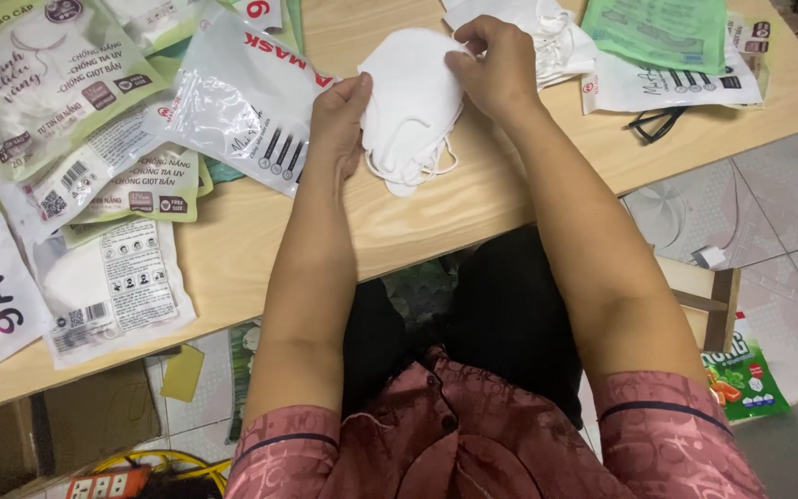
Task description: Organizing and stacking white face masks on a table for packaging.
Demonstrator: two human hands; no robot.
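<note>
Both hands pinch white masks' edges.

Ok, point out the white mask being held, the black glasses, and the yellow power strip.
white mask [408,102], head view, middle of its folded body.
black glasses [658,123], head view, frame on the table.
yellow power strip [108,482], head view, its top face.

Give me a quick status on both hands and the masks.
Left hand and right hand both grip the white masks over the wooden table. Ear loops dangle below. Mask packets lie just left, not obstructing.
</note>
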